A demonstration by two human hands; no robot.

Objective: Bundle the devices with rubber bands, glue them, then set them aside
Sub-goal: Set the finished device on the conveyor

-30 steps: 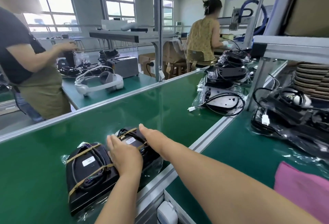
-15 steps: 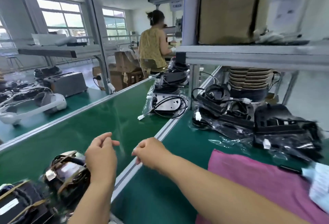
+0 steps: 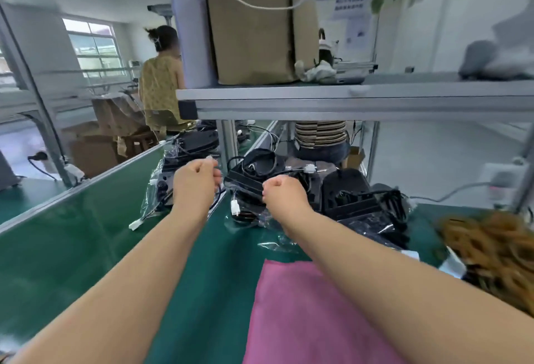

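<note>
Left hand (image 3: 196, 183) and right hand (image 3: 284, 194), curled and seemingly empty, reach for the bagged devices (image 3: 346, 190) at twelve o'clock; next, grasp one.

**Devices bagged in two heaps, bands on your right**

Your devices (image 3: 349, 190) are flat black units in clear bags. They are heaped one over another on the green worktop (image 3: 225, 262), with black cables coiled on top and a white plug (image 3: 235, 207) hanging at the near edge. More of them (image 3: 196, 144) are stacked to the left on the belt (image 3: 86, 242), where another white plug (image 3: 135, 224) trails toward you. The rubber bands (image 3: 497, 251) lie in a loose tan heap near the right end of the pile, too blurred to tell apart.
</note>
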